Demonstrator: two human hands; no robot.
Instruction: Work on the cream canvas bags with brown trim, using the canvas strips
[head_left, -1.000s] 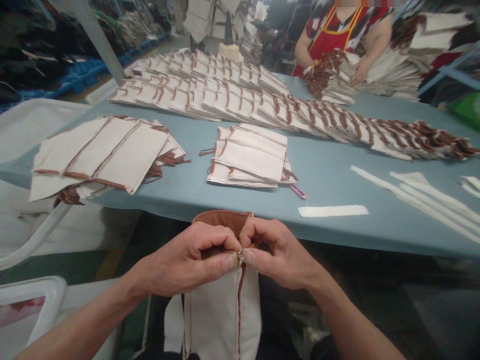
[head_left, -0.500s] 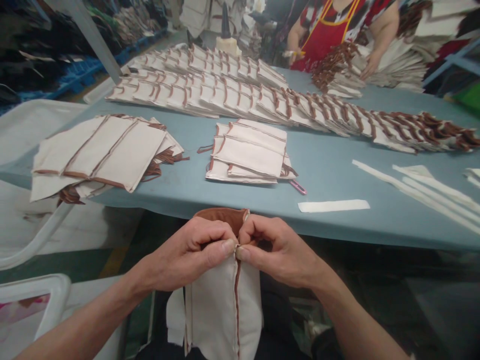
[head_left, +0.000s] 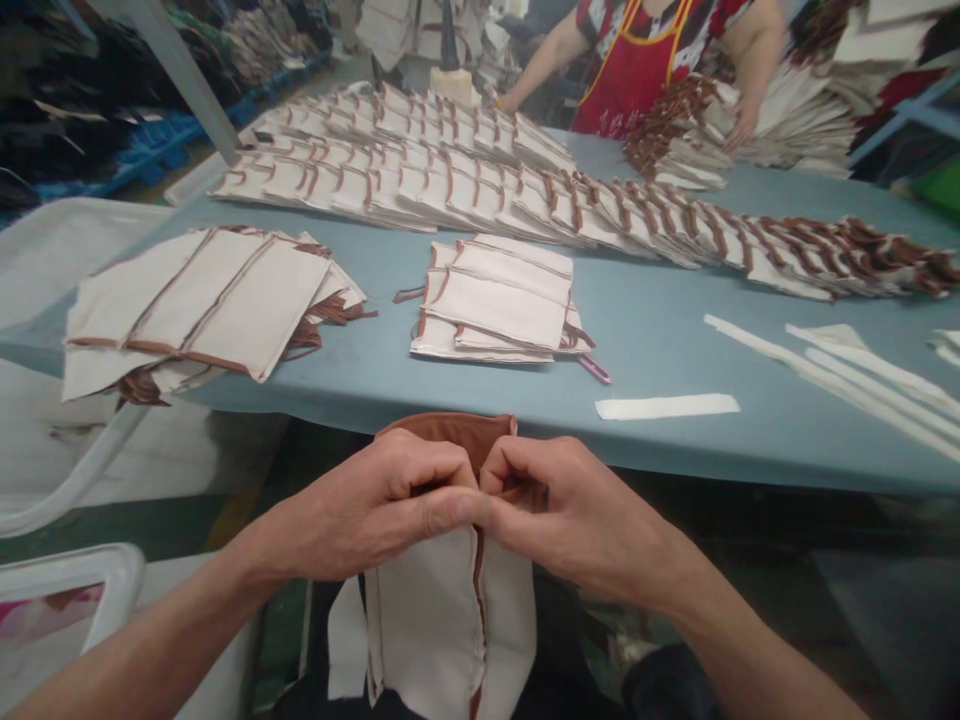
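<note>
Between my hands, over my lap, hangs a sewn cream fabric piece (head_left: pixel 424 610) with brown trim along a seam and a brown lining at its top. My left hand (head_left: pixel 409 500) pinches the seam's upper end from the left, thumb on top. My right hand (head_left: pixel 551 505) pinches the same spot from the right, and the two thumb tips meet there. The bit of edge under the fingertips is hidden. Just beyond, on the blue-covered table (head_left: pixel 360 385), a small stack of similar cream pieces (head_left: pixel 502 300) lies beside pink-handled thread snips (head_left: pixel 595 370).
Another stack of cream pieces (head_left: pixel 195 300) with brown straps lies at the left. Long overlapping rows of pieces (head_left: pixel 450 190) cross the table. White strips (head_left: pixel 667 406) lie at the right. Across the table stands a person in a red apron (head_left: pixel 634 70). A white plastic frame (head_left: pixel 112 590) is at lower left.
My thumbs have come together over the seam, covering the edge that showed between them. The fabric piece has shifted slightly right. The co-worker's one arm now reaches out over the far rows.
</note>
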